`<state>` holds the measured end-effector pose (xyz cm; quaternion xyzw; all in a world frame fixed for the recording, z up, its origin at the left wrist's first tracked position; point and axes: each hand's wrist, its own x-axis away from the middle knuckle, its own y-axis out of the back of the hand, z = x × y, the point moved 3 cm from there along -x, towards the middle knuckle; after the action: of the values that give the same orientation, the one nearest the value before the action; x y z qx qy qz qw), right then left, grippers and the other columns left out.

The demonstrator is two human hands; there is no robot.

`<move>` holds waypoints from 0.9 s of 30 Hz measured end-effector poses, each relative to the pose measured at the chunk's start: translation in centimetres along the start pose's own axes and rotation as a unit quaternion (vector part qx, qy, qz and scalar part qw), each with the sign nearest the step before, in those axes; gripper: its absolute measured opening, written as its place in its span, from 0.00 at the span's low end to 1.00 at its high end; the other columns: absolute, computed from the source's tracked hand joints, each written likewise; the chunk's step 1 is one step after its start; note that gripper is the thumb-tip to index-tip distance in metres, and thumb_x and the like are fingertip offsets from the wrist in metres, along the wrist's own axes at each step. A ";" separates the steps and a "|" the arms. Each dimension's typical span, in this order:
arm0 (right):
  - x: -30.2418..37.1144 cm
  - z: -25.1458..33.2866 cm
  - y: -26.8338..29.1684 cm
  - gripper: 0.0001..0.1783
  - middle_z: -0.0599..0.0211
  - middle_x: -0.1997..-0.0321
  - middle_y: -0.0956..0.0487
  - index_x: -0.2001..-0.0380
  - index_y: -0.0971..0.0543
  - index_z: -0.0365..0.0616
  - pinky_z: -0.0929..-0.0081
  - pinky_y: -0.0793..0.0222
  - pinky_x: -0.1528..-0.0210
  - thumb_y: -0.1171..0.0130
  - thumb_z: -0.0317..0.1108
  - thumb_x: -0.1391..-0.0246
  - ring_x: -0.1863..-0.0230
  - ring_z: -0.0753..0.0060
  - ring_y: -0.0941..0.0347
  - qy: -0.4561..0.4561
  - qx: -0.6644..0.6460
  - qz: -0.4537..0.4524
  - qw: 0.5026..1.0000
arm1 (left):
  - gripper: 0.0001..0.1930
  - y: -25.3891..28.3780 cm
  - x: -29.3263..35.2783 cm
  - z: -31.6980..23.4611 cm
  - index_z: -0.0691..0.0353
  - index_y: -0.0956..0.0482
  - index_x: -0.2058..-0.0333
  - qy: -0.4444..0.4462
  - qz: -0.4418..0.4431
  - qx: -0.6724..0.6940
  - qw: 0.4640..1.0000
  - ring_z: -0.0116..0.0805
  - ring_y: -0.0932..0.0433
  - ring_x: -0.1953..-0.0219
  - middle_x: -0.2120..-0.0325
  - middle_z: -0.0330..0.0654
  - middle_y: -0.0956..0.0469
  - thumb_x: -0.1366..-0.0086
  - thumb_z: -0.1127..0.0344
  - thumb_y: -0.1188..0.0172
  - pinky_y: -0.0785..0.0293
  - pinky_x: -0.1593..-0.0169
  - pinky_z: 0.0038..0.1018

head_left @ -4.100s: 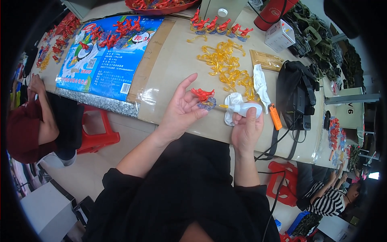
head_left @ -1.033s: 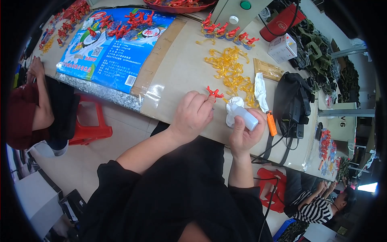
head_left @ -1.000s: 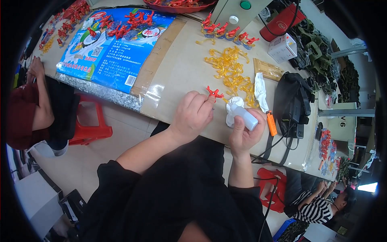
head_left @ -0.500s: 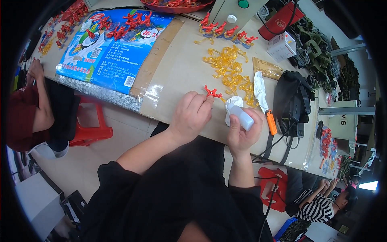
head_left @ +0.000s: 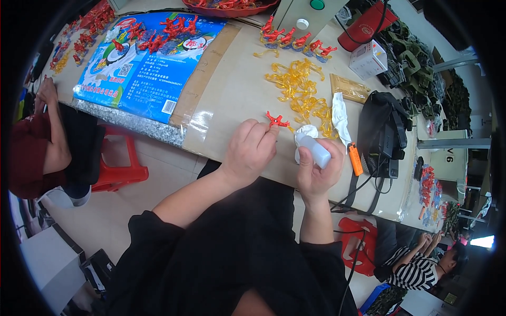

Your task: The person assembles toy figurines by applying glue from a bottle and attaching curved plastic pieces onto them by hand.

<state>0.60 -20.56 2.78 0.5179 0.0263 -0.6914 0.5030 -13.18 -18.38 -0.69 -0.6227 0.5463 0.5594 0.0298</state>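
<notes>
Between the fingertips of my left hand (head_left: pixel 250 150) is a small red plastic figure (head_left: pixel 276 120), its limbs pointing outward over the table. My right hand (head_left: pixel 321 171) is wrapped round a translucent squeeze bottle (head_left: pixel 315 151), tilted with its narrow tip toward the red figure. Tip and figure are very close; whether they touch I cannot tell. Crumpled white tissue (head_left: pixel 305 131) lies just behind the bottle. Beyond both hands spreads a pile of yellow translucent plastic pieces (head_left: pixel 300 87). Farther back, several red figures on clear bluish bases (head_left: pixel 298 42) stand in a row.
Right of the bottle lie an orange-handled cutter (head_left: pixel 355 159), white tissue (head_left: pixel 340 118) and a black strapped device (head_left: pixel 383 134). A blue printed sheet (head_left: pixel 147 68) at left bears more red figures. A red tray (head_left: pixel 232 9) stands at the back. Co-workers sit at both sides.
Both hands hold nearly the same place. The red figure has tilted or shifted very slightly, and the bottle has moved a touch.
</notes>
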 end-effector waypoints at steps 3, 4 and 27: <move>1.1 -0.9 0.2 0.17 0.59 0.69 0.31 0.63 0.35 0.36 0.74 0.37 0.65 0.42 0.30 0.55 0.69 0.66 0.34 -0.079 -0.050 -0.040 0.995 | 0.20 0.0 -0.2 0.1 0.65 0.27 0.66 0.007 -0.008 0.008 1.000 0.42 0.34 0.66 0.72 0.43 0.33 0.64 0.78 0.40 0.33 0.63 0.30; 1.5 -1.6 0.4 0.16 0.60 0.69 0.31 0.63 0.35 0.36 0.75 0.36 0.65 0.44 0.31 0.52 0.71 0.68 0.33 -0.152 -0.105 -0.079 0.980 | 0.20 0.0 -0.3 0.2 0.65 0.27 0.66 0.024 -0.002 0.025 0.999 0.42 0.34 0.66 0.72 0.43 0.33 0.64 0.78 0.41 0.33 0.64 0.30; 4.5 -6.2 5.2 0.19 0.61 0.64 0.30 0.62 0.36 0.34 0.78 0.38 0.56 0.42 0.23 0.58 0.60 0.74 0.32 -0.355 -0.032 -0.065 0.932 | 0.17 -0.7 0.1 3.3 0.66 0.35 0.54 0.414 0.011 0.713 0.565 0.24 0.33 0.62 0.60 0.42 0.30 0.44 0.74 0.47 0.37 0.57 0.21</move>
<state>8.78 -22.66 -0.87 0.2194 -0.0982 -0.8601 0.4498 -14.89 -16.01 -2.45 -0.5565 0.7271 -0.3310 0.2285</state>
